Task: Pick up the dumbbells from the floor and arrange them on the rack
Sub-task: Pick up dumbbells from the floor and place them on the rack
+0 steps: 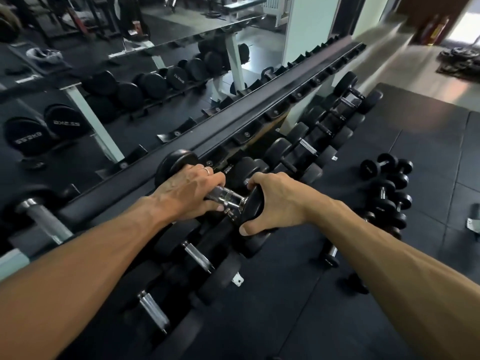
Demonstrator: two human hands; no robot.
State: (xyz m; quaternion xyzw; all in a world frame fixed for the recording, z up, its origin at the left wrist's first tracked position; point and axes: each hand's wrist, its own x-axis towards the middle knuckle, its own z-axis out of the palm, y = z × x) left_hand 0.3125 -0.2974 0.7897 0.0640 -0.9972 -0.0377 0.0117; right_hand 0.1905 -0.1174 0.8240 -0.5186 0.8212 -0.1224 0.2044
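A black dumbbell with a chrome handle [228,198] lies across the top tier of the long black rack [259,118]. My left hand [187,193] grips the handle, fingers curled over it. My right hand [275,203] wraps around the near rubber head [253,203], thumb under it. The far head [176,162] rests near the rack's rail. Several small black dumbbells [389,188] lie in a cluster on the floor to the right.
The rack's lower tier holds a row of black dumbbells [306,149] running to the far right. A mirror [104,74] behind the rack reflects larger dumbbells. Black rubber floor mats [428,152] cover the right side. Weight plates [459,58] are piled at the far right.
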